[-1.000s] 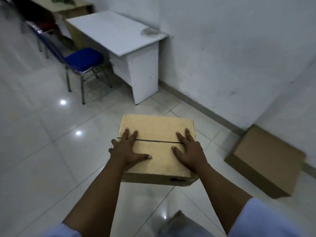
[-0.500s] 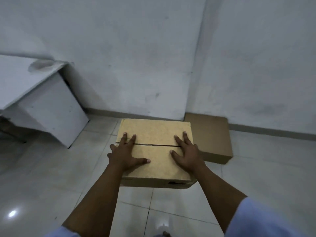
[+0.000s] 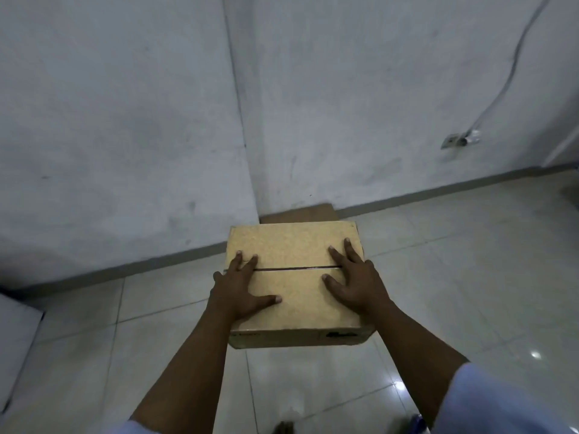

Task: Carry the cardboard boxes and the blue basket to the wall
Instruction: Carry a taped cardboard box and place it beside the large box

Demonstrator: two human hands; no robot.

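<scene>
A light brown cardboard box (image 3: 294, 249) with a slit between its top flaps hangs above the tiled floor in the middle of the head view. My left hand (image 3: 239, 289) lies spread on its top left part, and my right hand (image 3: 354, 283) on its top right part. Both hands hold the box. Behind it a second, darker cardboard box (image 3: 300, 212) rests on the floor in the wall corner, mostly hidden by the held box. No blue basket is in view.
Two white walls meet in a corner (image 3: 247, 151) straight ahead, with a grey baseboard. The corner of a white desk (image 3: 15, 346) shows at the lower left. A wall socket with a cable (image 3: 460, 140) is at the right. My foot (image 3: 283, 427) is at the bottom.
The view has swung right and closer to the corner. The desk has slid off to the left, and the second box now lies right behind the held box. Both hands keep their hold.
</scene>
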